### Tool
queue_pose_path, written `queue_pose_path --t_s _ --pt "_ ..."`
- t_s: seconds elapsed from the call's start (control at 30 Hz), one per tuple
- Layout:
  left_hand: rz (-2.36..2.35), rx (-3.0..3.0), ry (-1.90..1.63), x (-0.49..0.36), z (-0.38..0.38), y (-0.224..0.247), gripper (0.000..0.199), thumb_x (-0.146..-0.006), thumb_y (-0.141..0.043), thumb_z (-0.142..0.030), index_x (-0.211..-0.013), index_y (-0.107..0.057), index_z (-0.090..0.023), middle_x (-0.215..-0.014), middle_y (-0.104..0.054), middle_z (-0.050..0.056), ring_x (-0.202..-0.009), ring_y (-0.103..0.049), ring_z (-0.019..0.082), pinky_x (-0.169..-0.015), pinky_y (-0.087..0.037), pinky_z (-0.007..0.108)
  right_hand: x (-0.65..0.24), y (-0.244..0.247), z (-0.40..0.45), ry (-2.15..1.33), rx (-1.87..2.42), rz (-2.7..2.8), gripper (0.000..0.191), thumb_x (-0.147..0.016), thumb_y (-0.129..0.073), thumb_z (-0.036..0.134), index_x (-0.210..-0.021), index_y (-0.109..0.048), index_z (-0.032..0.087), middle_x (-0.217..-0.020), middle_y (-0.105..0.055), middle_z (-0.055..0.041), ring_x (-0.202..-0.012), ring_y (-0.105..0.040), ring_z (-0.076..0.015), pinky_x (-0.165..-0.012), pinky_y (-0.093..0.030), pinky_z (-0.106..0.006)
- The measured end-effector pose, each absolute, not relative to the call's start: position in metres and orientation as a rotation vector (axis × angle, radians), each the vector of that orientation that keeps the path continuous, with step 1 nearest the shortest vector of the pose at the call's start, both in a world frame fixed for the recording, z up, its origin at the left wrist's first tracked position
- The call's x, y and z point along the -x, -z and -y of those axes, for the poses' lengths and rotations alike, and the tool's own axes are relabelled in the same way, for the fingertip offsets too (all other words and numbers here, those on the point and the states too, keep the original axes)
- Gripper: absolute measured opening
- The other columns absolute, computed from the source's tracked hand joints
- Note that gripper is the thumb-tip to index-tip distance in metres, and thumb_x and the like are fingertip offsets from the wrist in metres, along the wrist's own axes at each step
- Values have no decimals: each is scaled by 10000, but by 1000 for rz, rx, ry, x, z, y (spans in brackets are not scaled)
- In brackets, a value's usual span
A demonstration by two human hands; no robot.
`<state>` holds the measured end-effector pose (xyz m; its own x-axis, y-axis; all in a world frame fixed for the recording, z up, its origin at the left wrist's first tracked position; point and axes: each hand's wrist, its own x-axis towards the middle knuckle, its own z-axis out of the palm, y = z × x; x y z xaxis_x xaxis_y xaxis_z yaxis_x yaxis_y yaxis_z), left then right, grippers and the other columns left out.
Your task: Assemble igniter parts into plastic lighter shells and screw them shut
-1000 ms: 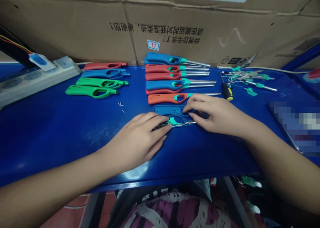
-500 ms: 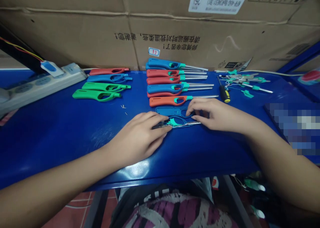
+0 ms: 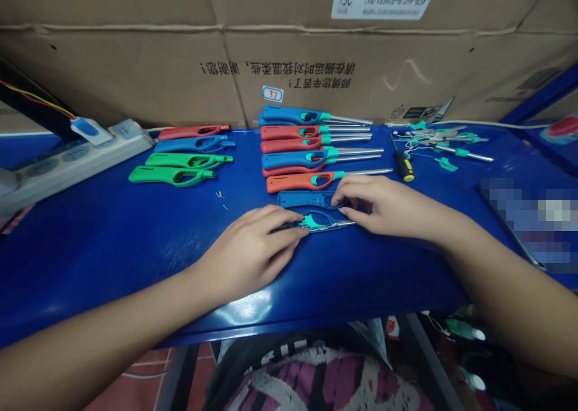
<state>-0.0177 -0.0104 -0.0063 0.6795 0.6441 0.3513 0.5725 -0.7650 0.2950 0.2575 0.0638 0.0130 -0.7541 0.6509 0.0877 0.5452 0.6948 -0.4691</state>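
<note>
My left hand is closed around the handle end of an opened gas lighter, whose turquoise trigger and metal tube lie exposed in a blue half shell on the table. Just behind it lies the other blue lighter shell half, inner side up. My right hand pinches the right end of that shell half between thumb and fingers, above the metal tube. Its other fingers are curled and partly hidden. Behind both hands, an orange lighter heads a stack of assembled red and blue lighters.
Red, blue and green lighter shells lie at the left, near a power strip. Small screws rest nearby. At right are a yellow-black screwdriver and loose lighter innards. A cardboard box stands behind.
The view has shifted slightly. My right thumb has moved a little left, closer to the blue shell half. My left hand stays on the opened lighter.
</note>
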Motion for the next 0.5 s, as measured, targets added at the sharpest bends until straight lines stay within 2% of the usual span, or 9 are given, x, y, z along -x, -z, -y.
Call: queue_pose_path --t_s 0.2,0.5 --pt "-950 -2651 -743 16 7 9 225 -986 -554 -153 -1171 -683 -143 -1159 -716 109 -1092 -654 232 -955 -559 406 -241 -12 -51 -673 790 2520 99 -917 -645 252 -995 -670 197 -896 -649 -32 -726 -531 -135 -661 -428 -259" --pt "-945 -2528 -760 16 6 11 212 -999 -528 -146 -1181 -636 -144 -1084 -715 97 -1027 -646 210 -901 -556 367 -227 -11 -43 -760 854 2614 91 -871 -691 217 -959 -686 192 -861 -685 1 -705 -541 -113 -659 -399 -235"
